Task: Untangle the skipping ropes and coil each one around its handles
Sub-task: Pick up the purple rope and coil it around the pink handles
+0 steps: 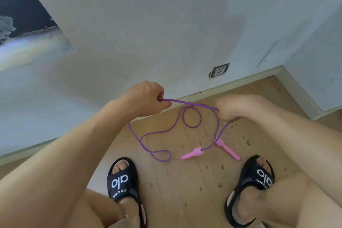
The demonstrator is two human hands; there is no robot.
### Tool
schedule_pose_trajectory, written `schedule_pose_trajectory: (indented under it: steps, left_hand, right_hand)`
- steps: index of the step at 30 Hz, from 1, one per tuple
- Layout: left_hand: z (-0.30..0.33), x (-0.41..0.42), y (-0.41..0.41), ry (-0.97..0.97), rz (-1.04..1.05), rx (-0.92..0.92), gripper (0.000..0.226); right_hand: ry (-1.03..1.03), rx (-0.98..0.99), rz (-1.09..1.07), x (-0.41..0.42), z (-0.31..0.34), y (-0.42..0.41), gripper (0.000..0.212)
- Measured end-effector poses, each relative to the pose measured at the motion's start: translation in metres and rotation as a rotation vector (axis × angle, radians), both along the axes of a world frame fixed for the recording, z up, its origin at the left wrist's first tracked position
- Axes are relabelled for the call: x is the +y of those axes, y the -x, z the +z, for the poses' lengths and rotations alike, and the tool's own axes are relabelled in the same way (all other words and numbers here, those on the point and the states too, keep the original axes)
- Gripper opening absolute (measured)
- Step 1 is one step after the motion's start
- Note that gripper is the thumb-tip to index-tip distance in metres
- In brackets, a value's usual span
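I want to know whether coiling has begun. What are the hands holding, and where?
Both the left hand and right hand grip the thin purple skipping rope along its cord; the pink plastic handles lie unheld.

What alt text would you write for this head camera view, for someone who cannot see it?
Seen from above, a person's left hand and right hand hold a stretch of purple skipping rope taut between them. The rest of the rope hangs in loose loops to a wooden floor, where its two pink handles lie between feet in black sandals.
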State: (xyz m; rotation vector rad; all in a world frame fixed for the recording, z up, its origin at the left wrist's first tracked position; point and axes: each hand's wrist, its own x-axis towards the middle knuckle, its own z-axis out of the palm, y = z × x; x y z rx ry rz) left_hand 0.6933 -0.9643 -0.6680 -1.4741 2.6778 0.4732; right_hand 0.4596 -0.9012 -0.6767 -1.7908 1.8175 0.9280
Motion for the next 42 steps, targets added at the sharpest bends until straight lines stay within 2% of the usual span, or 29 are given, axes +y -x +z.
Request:
schedule_pose_trajectory:
  steps: [1, 2, 4, 5, 6, 8, 10, 13, 14, 15, 16, 17, 19, 20, 21, 22, 24, 25, 27, 29, 31, 32, 33, 35, 36, 37, 38, 40, 42]
  left_hand:
    - [-0.002, 0.002, 0.002, 0.014, -0.01, 0.025, 0.042]
    - [-0.003, 0.005, 0.006, 0.028, -0.02, 0.066, 0.044]
    - [-0.002, 0.007, 0.013, 0.029, -0.027, 0.164, 0.043]
    - [0.0, 0.007, 0.014, 0.019, -0.023, 0.2, 0.041]
    - [0.003, 0.004, 0.013, 0.009, -0.015, 0.221, 0.038]
    - [0.008, -0.002, 0.003, 0.002, -0.005, 0.207, 0.032]
    - [0.01, -0.009, -0.014, 0.012, 0.021, 0.138, 0.03]
    - [0.01, -0.015, -0.037, 0.022, 0.103, 0.035, 0.039]
    - [0.009, -0.014, -0.041, 0.002, 0.123, 0.049, 0.043]
    - [0.01, -0.012, -0.041, -0.026, 0.132, 0.091, 0.047]
    - [0.011, -0.007, -0.037, -0.05, 0.126, 0.146, 0.049]
    - [0.012, -0.002, -0.031, -0.055, 0.099, 0.199, 0.048]
    - [0.014, 0.009, -0.017, -0.006, 0.002, 0.283, 0.045]
    - [0.015, 0.013, -0.012, 0.023, -0.041, 0.316, 0.043]
    - [0.016, 0.013, -0.01, 0.044, -0.063, 0.332, 0.041]
    - [0.017, 0.01, -0.011, 0.061, -0.066, 0.322, 0.038]
    - [0.018, 0.003, -0.018, 0.1, -0.036, 0.244, 0.033]
    - [0.018, 0.0, -0.023, 0.119, -0.013, 0.199, 0.033]
    - [0.017, -0.005, -0.033, 0.129, 0.055, 0.118, 0.037]
    - [0.016, -0.006, -0.038, 0.119, 0.127, 0.055, 0.043]
    - [0.018, -0.004, -0.033, 0.104, 0.173, 0.104, 0.05]
    - [0.02, -0.001, -0.028, 0.083, 0.181, 0.167, 0.052]
    - [0.022, 0.003, -0.022, 0.057, 0.169, 0.229, 0.053]
    - [0.027, 0.015, -0.007, 0.036, 0.092, 0.295, 0.051]
    - [0.029, 0.02, -0.002, 0.038, 0.048, 0.304, 0.05]
    - [0.03, 0.023, 0.0, 0.044, 0.014, 0.301, 0.048]
    - [0.03, 0.023, -0.001, 0.049, -0.004, 0.29, 0.046]
    - [0.029, 0.017, -0.01, 0.067, -0.004, 0.242, 0.041]
    - [0.026, 0.009, -0.023, 0.091, 0.042, 0.15, 0.037]
  right_hand:
    - [0.006, -0.094, -0.035, -0.001, -0.002, -0.004, 0.014]
    - [0.053, -0.304, -0.114, -0.005, -0.002, -0.01, 0.009]
    - [0.138, -0.828, -0.33, -0.011, 0.01, -0.029, 0.029]
    - [0.172, -1.002, -0.396, -0.012, 0.017, -0.037, 0.03]
    - [0.236, -1.036, -0.373, -0.014, 0.02, -0.042, 0.025]
    - [0.393, -0.791, -0.134, -0.017, 0.018, -0.044, 0.011]
    - [0.332, -0.45, 0.014, -0.017, 0.004, -0.03, 0.005]
    - [0.055, -0.022, -0.019, -0.009, -0.007, -0.008, 0.02]
    - [0.019, 0.022, -0.036, -0.007, -0.006, -0.005, 0.021]
    - [0.021, -0.013, -0.06, -0.006, -0.006, -0.005, 0.018]
    - [0.065, -0.167, -0.104, -0.006, -0.005, -0.009, 0.018]
    - [0.109, -0.418, -0.192, -0.007, -0.003, -0.017, 0.028]
    - [0.092, -1.041, -0.452, -0.006, 0.016, -0.042, 0.039]
    - [0.086, -1.219, -0.506, -0.005, 0.023, -0.051, 0.035]
    - [0.142, -1.245, -0.47, -0.005, 0.027, -0.057, 0.029]
    - [0.265, -1.132, -0.352, -0.005, 0.026, -0.06, 0.021]
    - [0.445, -0.746, -0.089, -0.008, 0.018, -0.052, 0.005]
    - [0.412, -0.565, -0.014, -0.009, 0.011, -0.047, 0.006]
    - [0.198, -0.248, 0.035, -0.006, -0.002, -0.034, 0.023]
    - [0.06, -0.046, 0.036, 0.001, -0.009, -0.025, 0.028]
    - [0.06, -0.047, 0.028, 0.001, -0.011, -0.017, 0.02]
    - [0.109, -0.193, -0.029, 0.0, -0.009, -0.018, 0.009]
    - [0.164, -0.449, -0.152, 0.0, -0.005, -0.024, 0.01]
    - [0.188, -1.122, -0.503, -0.002, 0.015, -0.041, 0.03]
    - [0.2, -1.327, -0.609, -0.002, 0.024, -0.047, 0.032]
    - [0.259, -1.37, -0.592, -0.002, 0.031, -0.05, 0.028]
    - [0.367, -1.252, -0.45, -0.002, 0.034, -0.052, 0.023]
    - [0.523, -0.82, -0.075, -0.001, 0.03, -0.047, 0.015]
    - [0.468, -0.511, 0.044, 0.0, 0.018, -0.038, 0.017]
